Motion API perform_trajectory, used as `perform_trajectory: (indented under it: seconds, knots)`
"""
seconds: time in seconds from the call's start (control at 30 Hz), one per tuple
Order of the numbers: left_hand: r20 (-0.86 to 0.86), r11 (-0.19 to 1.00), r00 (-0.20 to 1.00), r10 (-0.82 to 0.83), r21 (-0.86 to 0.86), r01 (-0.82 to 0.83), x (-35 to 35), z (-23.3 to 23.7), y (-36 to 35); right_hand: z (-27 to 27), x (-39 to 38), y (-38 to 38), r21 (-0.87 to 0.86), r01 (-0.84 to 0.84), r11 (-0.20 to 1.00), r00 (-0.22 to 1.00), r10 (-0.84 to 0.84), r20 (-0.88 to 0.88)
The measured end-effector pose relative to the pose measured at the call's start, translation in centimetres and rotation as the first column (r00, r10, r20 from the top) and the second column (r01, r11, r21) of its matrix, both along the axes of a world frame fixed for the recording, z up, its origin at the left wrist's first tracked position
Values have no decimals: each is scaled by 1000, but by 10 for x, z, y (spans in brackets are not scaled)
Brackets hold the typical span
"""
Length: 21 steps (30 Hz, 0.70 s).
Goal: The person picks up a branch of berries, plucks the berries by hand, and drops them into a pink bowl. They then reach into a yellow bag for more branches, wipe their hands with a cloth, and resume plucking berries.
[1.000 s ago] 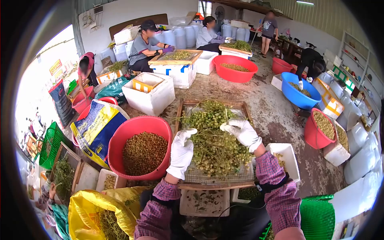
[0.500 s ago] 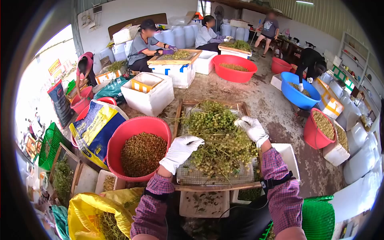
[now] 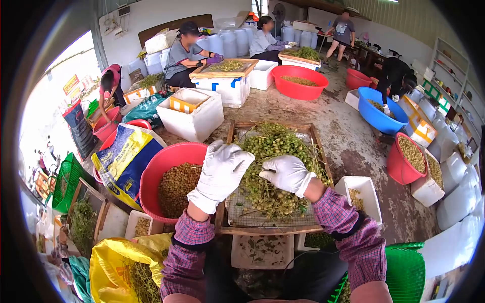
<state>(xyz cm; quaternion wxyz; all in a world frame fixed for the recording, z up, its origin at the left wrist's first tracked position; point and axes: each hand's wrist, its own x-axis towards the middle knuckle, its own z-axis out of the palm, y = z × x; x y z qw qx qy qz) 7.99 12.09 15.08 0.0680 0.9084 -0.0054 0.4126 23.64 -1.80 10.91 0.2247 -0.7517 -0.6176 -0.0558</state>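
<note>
A heap of green stems with small round fruits lies on a wire-mesh screen in a wooden frame in front of me. My left hand, in a white glove, is raised over the screen's left side, its fingers pinched together at the heap's left edge. Over the middle of the heap is my right hand, also gloved, with thumb and fingertips closed. Whatever either pinch holds is too small or hidden to make out. A red tub of loose brownish fruits stands left of the screen, partly behind my left hand.
Under the screen sits a white tray with leaf scraps. A white foam box stands to the right, a yellow sack of stems at lower left. Co-workers sit or bend at the back around a red basin and a blue tub.
My left hand has risen from the screen's left edge. My right hand has moved leftward and slightly down, from the heap's right side to its middle. The view has shifted slightly.
</note>
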Motion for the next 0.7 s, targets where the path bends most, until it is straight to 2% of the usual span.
perform_trajectory:
  seconds: [0.07,0.1,0.13,0.17,0.23,0.27,0.33,0.43,0.53,0.57,0.6,0.67,0.7]
  knots:
    - [278,998,959,55,-18,-52,-9,19,-20,-3,16,-4,82,75,994,932,-41,-360]
    - [327,988,945,-8,-145,59,-15,10,-14,1,18,-9,141,98,985,707,31,-707]
    - [365,919,931,-13,-364,155,-15,0,-15,12,15,-16,111,225,968,578,-41,-815]
    - [315,631,939,-135,-704,327,-4,-25,-9,16,14,-21,112,264,958,527,-47,-848]
    - [156,229,951,-269,-948,220,0,-51,-26,19,11,-29,97,316,944,464,-65,-884]
    - [125,70,904,-409,-983,167,1,-63,-35,21,7,-30,126,327,936,466,-44,-884]
    - [205,-52,858,-471,-977,205,5,-74,-59,20,-3,-33,175,357,918,464,-12,-886]
    - [202,-236,865,-460,-967,100,8,-81,-67,16,-11,-39,183,395,900,424,-2,-906]
    - [299,-311,900,-317,-929,199,5,-79,-68,5,-21,-46,222,456,862,372,42,-927]
    - [287,-404,902,-321,-904,144,2,-75,-62,-3,-24,-48,232,462,856,346,67,-936]
    - [338,-476,897,-284,-862,174,-1,-76,-59,-10,-27,-50,239,467,851,317,91,-944]
    - [301,-508,892,-337,-856,97,-5,-70,-44,-20,-36,-51,250,538,805,176,183,-967]
    - [379,-548,866,-326,-822,153,-11,-70,-33,-23,-37,-51,265,576,774,124,237,-963]
